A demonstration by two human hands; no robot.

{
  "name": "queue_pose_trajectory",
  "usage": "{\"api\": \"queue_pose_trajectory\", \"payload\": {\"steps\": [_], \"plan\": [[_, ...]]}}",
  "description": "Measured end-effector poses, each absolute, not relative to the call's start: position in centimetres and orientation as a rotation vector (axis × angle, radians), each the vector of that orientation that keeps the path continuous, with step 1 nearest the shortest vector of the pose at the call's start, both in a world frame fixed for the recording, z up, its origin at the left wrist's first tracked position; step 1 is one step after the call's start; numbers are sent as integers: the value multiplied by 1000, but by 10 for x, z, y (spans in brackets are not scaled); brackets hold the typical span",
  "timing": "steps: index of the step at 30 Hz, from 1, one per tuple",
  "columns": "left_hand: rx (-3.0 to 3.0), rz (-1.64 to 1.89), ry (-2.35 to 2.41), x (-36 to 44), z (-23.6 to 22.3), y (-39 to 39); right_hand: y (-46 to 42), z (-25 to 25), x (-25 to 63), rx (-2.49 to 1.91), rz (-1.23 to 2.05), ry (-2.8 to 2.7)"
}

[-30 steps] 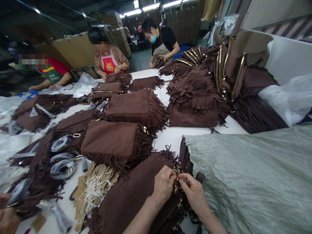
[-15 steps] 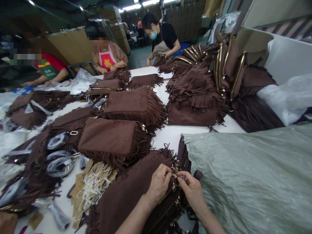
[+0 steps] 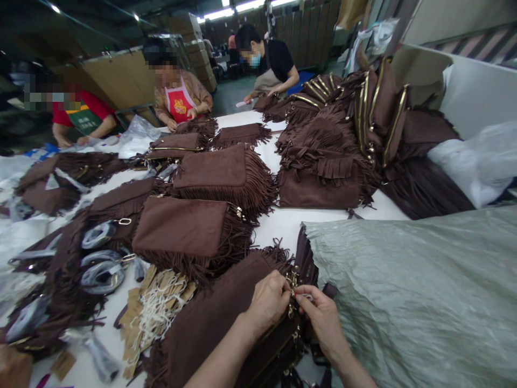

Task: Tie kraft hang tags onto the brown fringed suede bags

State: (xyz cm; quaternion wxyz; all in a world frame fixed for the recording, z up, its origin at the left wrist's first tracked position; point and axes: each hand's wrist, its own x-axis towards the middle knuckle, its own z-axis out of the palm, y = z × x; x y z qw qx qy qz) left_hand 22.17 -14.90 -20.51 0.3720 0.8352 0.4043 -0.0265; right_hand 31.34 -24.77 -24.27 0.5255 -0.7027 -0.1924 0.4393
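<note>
A dark brown fringed bag (image 3: 210,312) lies on top of a stack in front of me, its gold-coloured metal clasps (image 3: 293,293) at the right end. My left hand (image 3: 269,299) is closed at those clasps, fingertips mostly hidden behind the knuckles. Facing it from the right, my right hand (image 3: 321,315) pinches at the same spot. A small whitish loop of cord (image 3: 307,297) shows at its fingers. Beside the bag lies a heap of brown card tags with white strings (image 3: 161,304).
More fringed bags (image 3: 180,223) cover the table, with a large pile (image 3: 323,129) at back right. Coiled wrapped straps (image 3: 100,272) lie left. A grey-green plastic sheet (image 3: 420,291) spreads at right. Several people work across the table; another person's hand (image 3: 14,366) shows lower left.
Both my hands stay at the clasps with small shifts; the left has edged slightly right. Across the table, the masked person's hand now has a small pale item.
</note>
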Motion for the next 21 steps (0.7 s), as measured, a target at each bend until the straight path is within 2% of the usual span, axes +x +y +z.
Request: {"api": "queue_pose_trajectory", "payload": {"steps": [4,10,18,21], "plan": [[2258,-218,1022,226,-204,-148,-247,-241,313,-1668,1049,-450],[2259,-249,1012,222,-204,-146,-251,-243,313,-1680,1071,-460],[2010,112,1064,196,-196,-135,-253,-237,310,-1762,734,-805],[1906,215,1038,189,-189,-134,-246,-232,309,-1764,710,-936]]}}
